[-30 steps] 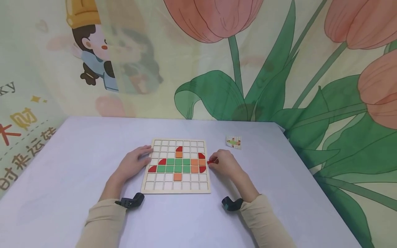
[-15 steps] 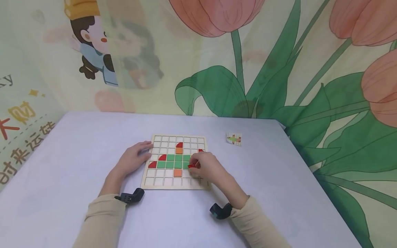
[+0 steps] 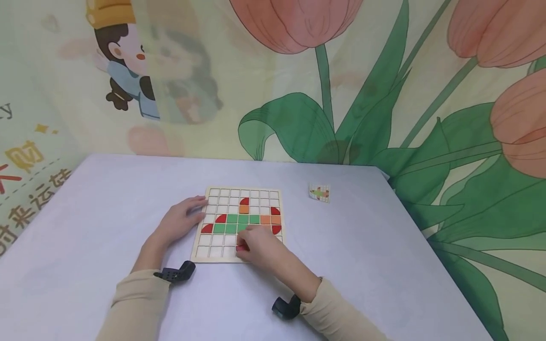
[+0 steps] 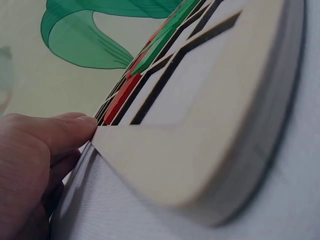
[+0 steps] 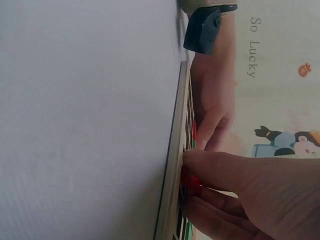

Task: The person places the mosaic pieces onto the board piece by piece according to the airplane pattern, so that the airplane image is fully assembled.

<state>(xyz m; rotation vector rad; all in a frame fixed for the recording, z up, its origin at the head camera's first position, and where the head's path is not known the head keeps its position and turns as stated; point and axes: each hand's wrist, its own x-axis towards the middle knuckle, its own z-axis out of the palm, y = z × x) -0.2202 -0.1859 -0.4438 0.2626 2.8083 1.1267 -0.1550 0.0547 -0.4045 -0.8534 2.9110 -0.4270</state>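
Note:
A wooden grid board lies on the white table. Set in its cells are green squares, orange squares and red quarter-round pieces. My left hand rests at the board's left edge, its thumb touching the frame in the left wrist view. Over the lower middle of the grid, my right hand pinches a red piece between thumb and fingers. That hand hides some lower cells, and the held piece's full outline cannot be seen.
A small picture card with a similar coloured pattern lies behind the board to the right. Black wrist cameras sit on both wrists. A printed cloth with tulips hangs behind the table.
My right hand has moved left and nearer to me, from beside the board's right edge to over its lower middle, carrying the red piece. The left hand stays at the left edge.

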